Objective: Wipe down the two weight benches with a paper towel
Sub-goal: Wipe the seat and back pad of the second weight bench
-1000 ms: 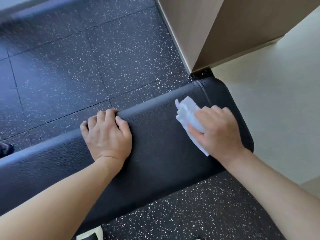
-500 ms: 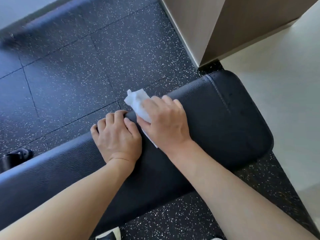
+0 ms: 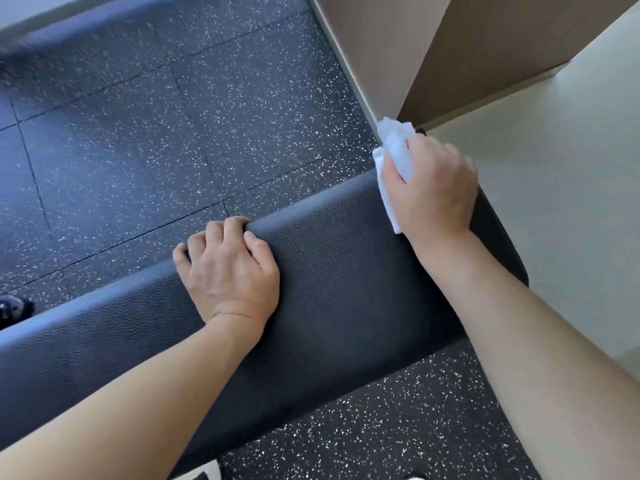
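Speckled black rubber floor [image 3: 214, 109] tiles run under everything, meeting a pale floor [image 3: 568, 188] on the right. Nearest the camera, two bare forearms reach forward over a black padded bench [image 3: 346, 282] that crosses the view from lower left to upper right. On its top, the left hand [image 3: 228, 271] lies palm down, its fingers [image 3: 221, 233] curled over the far edge of the pad and gripping it. Farther along, at the bench's far right end, the right hand [image 3: 436, 188] grasps a crumpled white paper towel [image 3: 394, 157], fingers closed round it, and holds it down against the pad's end corner; part of the towel sticks out past the fingertips and part hangs along the thumb side. Beyond that hand stands the corner of a beige wall [image 3: 374, 46]. At the far left edge, a dark metal part [image 3: 10, 308] shows, blurred.
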